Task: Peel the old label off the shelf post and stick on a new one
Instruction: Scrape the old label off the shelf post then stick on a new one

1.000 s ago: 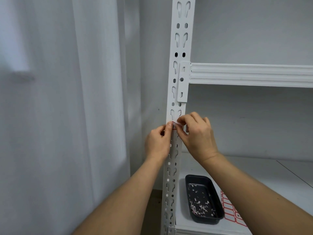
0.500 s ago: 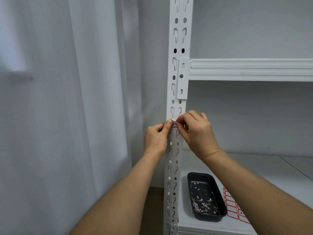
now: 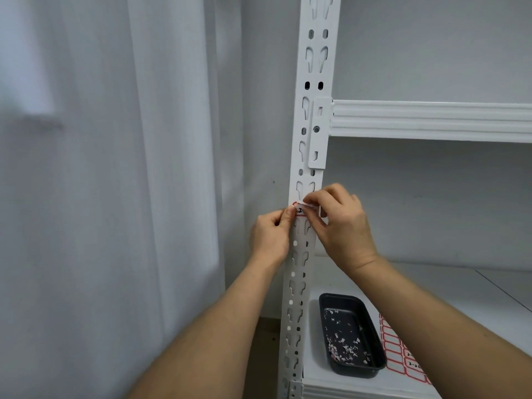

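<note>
- We have both hands up at the shelf post (image 3: pixel 305 249), and the label (image 3: pixel 300 210) — white, red-edged, with a dark mark on it — sits across the post's face between them.
- Our left hand (image 3: pixel 269 239) has its fingers curled, fingertip pinching the label's left end right at the post's left edge.
- Our right hand (image 3: pixel 341 226) is curled over the label's right end, thumb and forefinger pinched on it at the post's right edge; how much of the label lies flat we cannot tell under those fingers.
- Just above the grip, a bare stretch of post with keyhole slots, then the bracket of the upper shelf beam (image 3: pixel 431 120) — open post between the two.
- Left of the post hangs a pale curtain (image 3: pixel 115 197), near the left wrist, with a wall behind the gap.
- Below, on the lower shelf (image 3: pixel 460 286), a dark tray (image 3: pixel 352 335) holds small paper scraps, just beside the post.
- Beside the tray, partly under our right forearm, lies a sheet of red-edged labels (image 3: pixel 398 355).
</note>
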